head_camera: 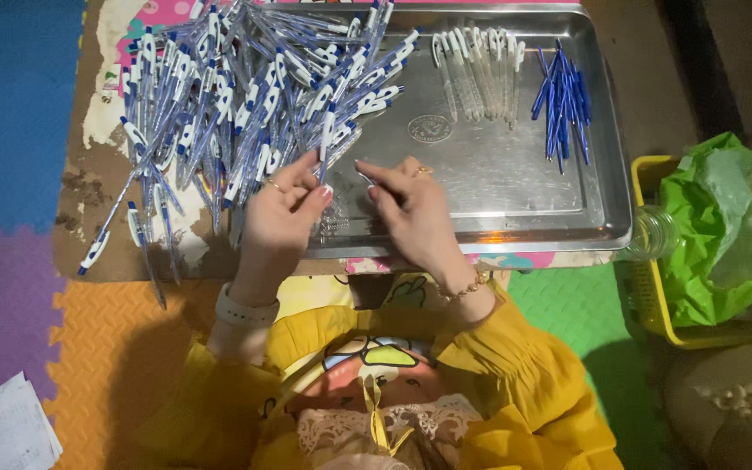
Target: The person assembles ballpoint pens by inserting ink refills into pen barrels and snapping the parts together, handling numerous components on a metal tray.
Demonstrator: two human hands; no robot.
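My left hand [282,209] pinches a blue and white pen [325,139] upright over the near edge of a steel tray [515,187]. My right hand [411,209] sits just to its right and grips a small thin part between thumb and fingertips; what the part is cannot be told. A big heap of assembled blue and white pens [245,96] covers the tray's left side and spills onto the low table. A row of clear pen barrels [479,70] and a bunch of blue refills [561,100] lie at the tray's far right.
A yellow basket [654,313] with a green plastic bag [711,226] stands to the right, a clear bottle [652,233] beside it. Coloured foam floor mats lie around. Papers [6,431] sit at the lower left.
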